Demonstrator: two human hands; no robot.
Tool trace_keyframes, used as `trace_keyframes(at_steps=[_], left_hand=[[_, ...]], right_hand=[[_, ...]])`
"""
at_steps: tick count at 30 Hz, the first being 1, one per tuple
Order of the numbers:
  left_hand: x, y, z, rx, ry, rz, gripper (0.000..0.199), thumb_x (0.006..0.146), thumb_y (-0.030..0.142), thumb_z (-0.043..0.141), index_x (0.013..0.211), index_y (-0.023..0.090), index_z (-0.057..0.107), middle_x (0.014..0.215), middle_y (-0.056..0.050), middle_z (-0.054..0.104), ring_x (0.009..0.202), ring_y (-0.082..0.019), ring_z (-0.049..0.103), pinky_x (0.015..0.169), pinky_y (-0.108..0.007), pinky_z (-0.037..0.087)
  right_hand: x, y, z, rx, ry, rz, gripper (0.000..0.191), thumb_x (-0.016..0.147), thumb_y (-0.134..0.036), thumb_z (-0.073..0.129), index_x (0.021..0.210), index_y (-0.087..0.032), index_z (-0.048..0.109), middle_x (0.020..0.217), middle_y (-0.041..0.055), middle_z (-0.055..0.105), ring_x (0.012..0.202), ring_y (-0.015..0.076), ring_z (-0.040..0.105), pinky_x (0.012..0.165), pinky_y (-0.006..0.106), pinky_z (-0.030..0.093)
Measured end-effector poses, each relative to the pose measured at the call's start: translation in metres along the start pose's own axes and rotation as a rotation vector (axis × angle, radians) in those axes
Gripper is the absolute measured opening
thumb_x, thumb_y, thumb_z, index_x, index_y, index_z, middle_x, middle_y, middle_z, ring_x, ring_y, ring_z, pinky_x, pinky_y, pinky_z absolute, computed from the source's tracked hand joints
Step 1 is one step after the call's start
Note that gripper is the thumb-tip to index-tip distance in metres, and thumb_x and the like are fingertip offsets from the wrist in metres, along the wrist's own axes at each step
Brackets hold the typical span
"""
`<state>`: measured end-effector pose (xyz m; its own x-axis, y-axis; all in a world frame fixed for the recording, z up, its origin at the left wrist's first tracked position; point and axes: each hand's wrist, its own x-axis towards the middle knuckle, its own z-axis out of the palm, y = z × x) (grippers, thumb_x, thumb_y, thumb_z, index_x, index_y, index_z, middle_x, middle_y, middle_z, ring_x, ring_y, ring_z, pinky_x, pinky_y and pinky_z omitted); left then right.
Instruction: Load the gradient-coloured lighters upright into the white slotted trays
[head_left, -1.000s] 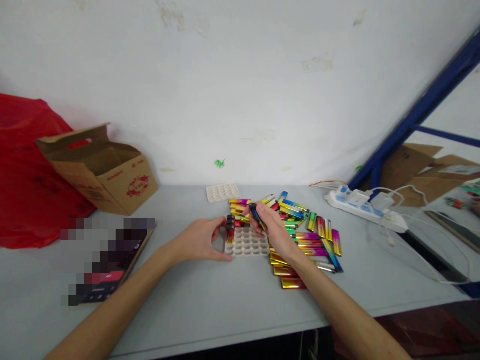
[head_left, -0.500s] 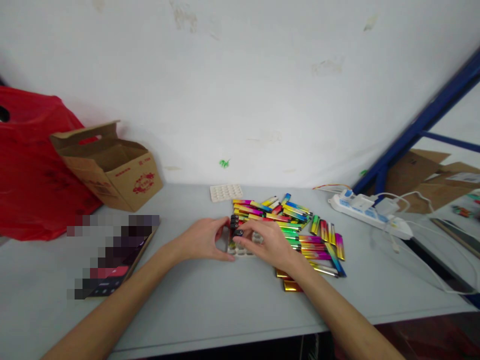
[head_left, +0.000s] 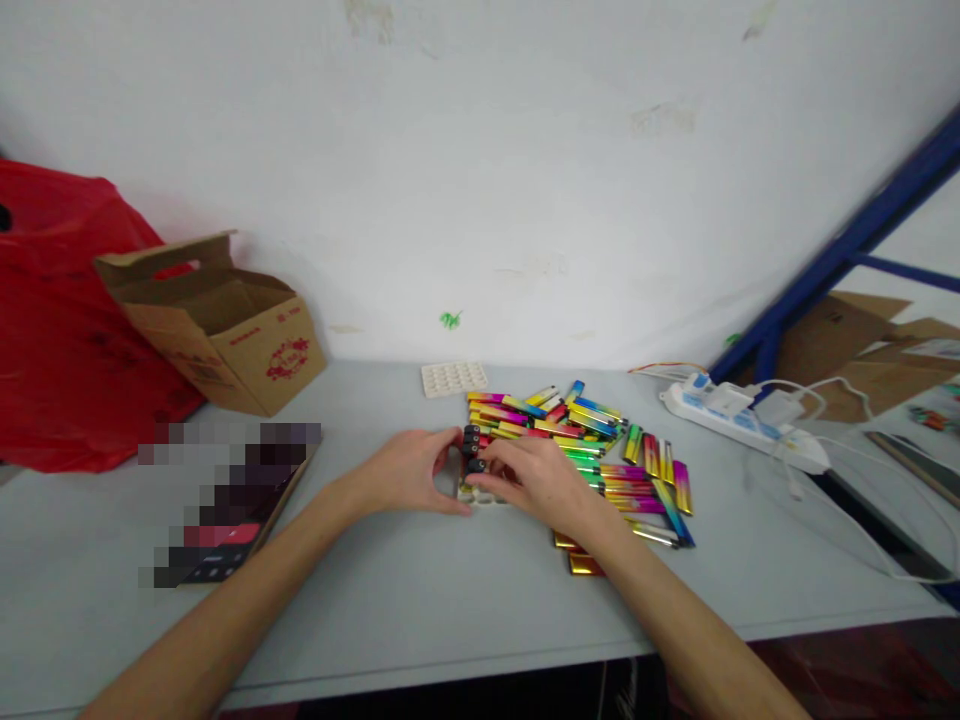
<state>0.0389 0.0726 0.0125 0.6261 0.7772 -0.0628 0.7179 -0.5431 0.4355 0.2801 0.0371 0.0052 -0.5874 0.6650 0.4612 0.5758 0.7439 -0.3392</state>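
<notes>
A white tray with rows of small cells (head_left: 484,495) lies on the table between my hands. Several lighters with black tops (head_left: 471,438) stand upright along its left side. My left hand (head_left: 409,470) spans the tray's left edge, thumb at the near corner and fingers by the standing lighters. Between the thumb and fingers of my right hand (head_left: 536,480) is a lighter (head_left: 476,466), its black top uppermost; its lower part is hidden. A pile of shiny, multicoloured lighters (head_left: 630,485) spreads behind and to the right of this hand.
Against the wall sits a second white celled tray (head_left: 454,379). An open cardboard box (head_left: 262,350), a red bag (head_left: 75,330) and a partly blurred tablet-like device (head_left: 232,535) are on the left. At right are a power strip with cables (head_left: 742,425) and a blue frame (head_left: 825,270).
The lighter in my right hand sits about the same place over the tray, with only slight finger movement. The whole view has shifted slightly; my left hand stays at the tray's edge.
</notes>
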Motion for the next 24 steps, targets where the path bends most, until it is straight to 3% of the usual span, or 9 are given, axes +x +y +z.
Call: trace_keyframes(at_steps=[4, 8, 11, 14, 16, 18, 22, 24], left_hand=[[0.000, 0.003, -0.002, -0.008, -0.012, -0.008, 0.065, 0.067, 0.071, 0.085, 0.103, 0.023, 0.060, 0.086, 0.000, 0.072, 0.072, -0.023, 0.066, 0.063, -0.029, 0.037], [0.000, 0.002, -0.002, 0.012, -0.013, -0.013, 0.069, 0.068, 0.075, 0.083, 0.107, 0.023, 0.060, 0.088, -0.001, 0.073, 0.075, -0.024, 0.067, 0.065, -0.029, 0.037], [0.001, 0.001, -0.002, 0.033, -0.016, -0.013, 0.071, 0.067, 0.078, 0.082, 0.105, 0.022, 0.060, 0.090, -0.002, 0.073, 0.076, -0.025, 0.068, 0.065, -0.030, 0.037], [0.001, 0.000, -0.002, 0.038, -0.012, -0.007, 0.070, 0.067, 0.079, 0.081, 0.102, 0.023, 0.059, 0.089, -0.002, 0.073, 0.075, -0.025, 0.068, 0.064, -0.030, 0.037], [0.001, 0.000, -0.001, 0.043, -0.014, -0.009, 0.070, 0.067, 0.079, 0.082, 0.101, 0.023, 0.058, 0.089, -0.002, 0.073, 0.075, -0.025, 0.068, 0.064, -0.030, 0.037], [0.002, 0.000, -0.001, 0.049, -0.018, -0.012, 0.070, 0.067, 0.080, 0.081, 0.101, 0.023, 0.058, 0.089, -0.002, 0.073, 0.075, -0.025, 0.068, 0.064, -0.030, 0.037], [0.002, 0.000, -0.001, 0.046, -0.019, -0.013, 0.069, 0.068, 0.079, 0.081, 0.101, 0.024, 0.058, 0.089, -0.002, 0.073, 0.075, -0.025, 0.068, 0.063, -0.030, 0.037], [0.001, 0.001, -0.002, 0.046, -0.021, -0.018, 0.068, 0.068, 0.079, 0.081, 0.100, 0.024, 0.057, 0.089, -0.002, 0.073, 0.075, -0.025, 0.068, 0.063, -0.030, 0.037]], right_hand=[[0.000, -0.006, 0.003, -0.017, -0.026, 0.019, 0.041, 0.102, -0.054, 0.072, 0.081, -0.019, 0.069, 0.075, 0.0035, 0.076, 0.065, 0.0165, 0.065, 0.062, 0.029, 0.038], [0.001, 0.003, -0.009, 0.011, 0.072, 0.085, 0.045, 0.113, -0.051, 0.053, 0.084, -0.020, 0.070, 0.073, 0.0033, 0.071, 0.068, 0.0172, 0.065, 0.068, 0.029, 0.042], [0.001, 0.023, -0.016, -0.082, 0.197, 0.203, 0.038, 0.115, -0.037, 0.045, 0.097, -0.019, 0.073, 0.089, 0.0096, 0.075, 0.084, 0.0236, 0.071, 0.081, 0.034, 0.051], [-0.003, 0.047, -0.013, -0.158, 0.234, 0.268, 0.029, 0.110, -0.027, 0.050, 0.126, -0.015, 0.072, 0.124, 0.0188, 0.075, 0.118, 0.0321, 0.070, 0.106, 0.045, 0.054], [-0.006, 0.059, -0.009, -0.200, 0.201, 0.299, 0.036, 0.109, -0.022, 0.049, 0.138, -0.013, 0.068, 0.144, 0.0215, 0.068, 0.136, 0.0335, 0.064, 0.119, 0.050, 0.048], [-0.008, 0.065, -0.006, -0.238, 0.127, 0.340, 0.040, 0.109, -0.020, 0.047, 0.143, -0.012, 0.066, 0.151, 0.0216, 0.065, 0.140, 0.0326, 0.062, 0.122, 0.050, 0.046], [-0.005, 0.062, -0.009, -0.272, -0.065, 0.426, 0.039, 0.111, -0.021, 0.045, 0.141, -0.011, 0.068, 0.134, 0.0203, 0.075, 0.124, 0.0317, 0.072, 0.113, 0.047, 0.053], [-0.002, 0.057, -0.012, -0.279, -0.092, 0.455, 0.038, 0.111, -0.021, 0.047, 0.140, -0.011, 0.069, 0.131, 0.0194, 0.076, 0.121, 0.0318, 0.072, 0.111, 0.046, 0.053]])
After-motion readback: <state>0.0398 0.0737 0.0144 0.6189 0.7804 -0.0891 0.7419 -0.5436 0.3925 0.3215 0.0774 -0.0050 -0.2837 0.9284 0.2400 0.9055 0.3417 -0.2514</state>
